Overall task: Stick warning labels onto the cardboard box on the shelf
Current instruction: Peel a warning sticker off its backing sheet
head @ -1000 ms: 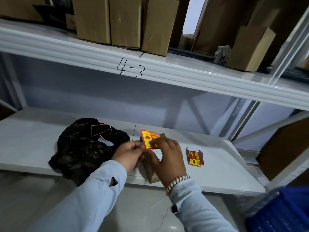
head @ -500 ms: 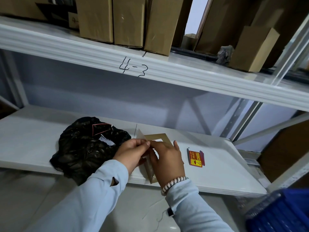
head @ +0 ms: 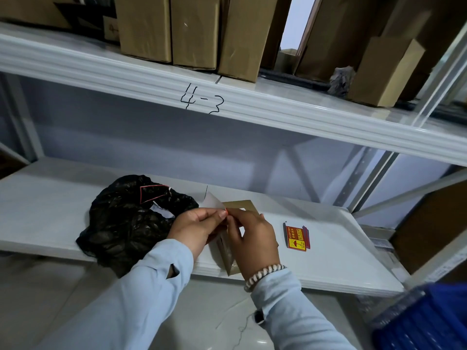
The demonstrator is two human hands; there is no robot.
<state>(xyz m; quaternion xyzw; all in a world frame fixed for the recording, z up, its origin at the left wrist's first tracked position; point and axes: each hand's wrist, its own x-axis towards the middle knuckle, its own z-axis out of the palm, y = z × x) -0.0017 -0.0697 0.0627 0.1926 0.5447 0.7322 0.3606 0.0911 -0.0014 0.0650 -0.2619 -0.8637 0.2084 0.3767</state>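
A small brown cardboard box [head: 228, 256] sits on the lower white shelf [head: 336, 271], mostly hidden behind my hands. My left hand [head: 195, 227] pinches a white backing paper [head: 212, 202] that curls up to the left. My right hand [head: 252, 238] pinches the label at the same spot; only a red sliver of the label [head: 226, 211] shows between the fingertips. A small stack of red and yellow warning labels [head: 297, 238] lies on the shelf to the right of my right hand.
A crumpled black plastic bag [head: 126, 221] lies on the shelf left of my hands. The upper shelf [head: 252, 107], marked 4-3, carries several upright brown boxes [head: 194, 31]. A blue crate [head: 424, 322] sits at the bottom right.
A second ago my right hand held the yellow label face up over the box. The label has turned away, and its white backing now peels up to the left in my left hand.
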